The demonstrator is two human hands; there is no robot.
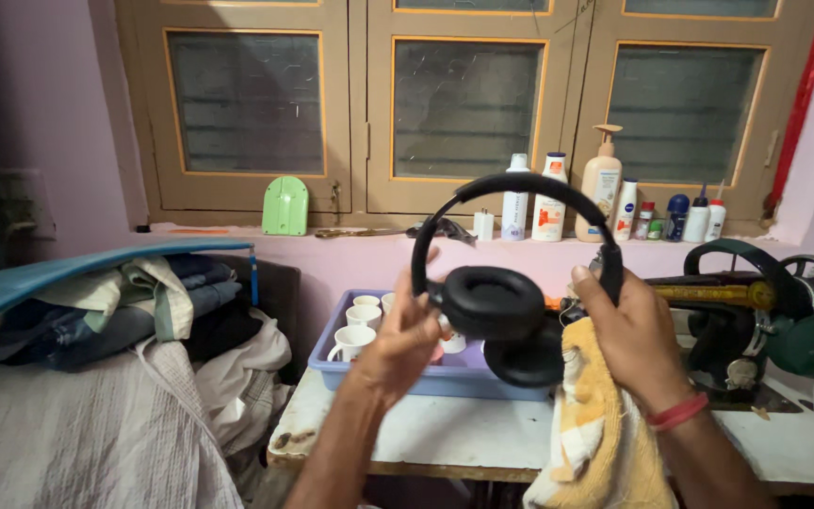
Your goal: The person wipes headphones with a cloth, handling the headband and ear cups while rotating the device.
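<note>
- I see my left hand (405, 341) closed on one ear cup of the black headphones (506, 283), which are held up in the air above the table's (445, 435) back edge.
- My right hand (628, 330) grips the other side of the headband together with a yellow-and-white cloth (595, 424).
- Judgement: to wipe well, keep the left grip firm on the cup and press the cloth into the cushion seams.
- Count: one pair of headphones, one cloth, one blue tray (445, 382), at least four white cups (354, 339).
- One sewing machine (765, 311) stands at the table's right end.
</note>
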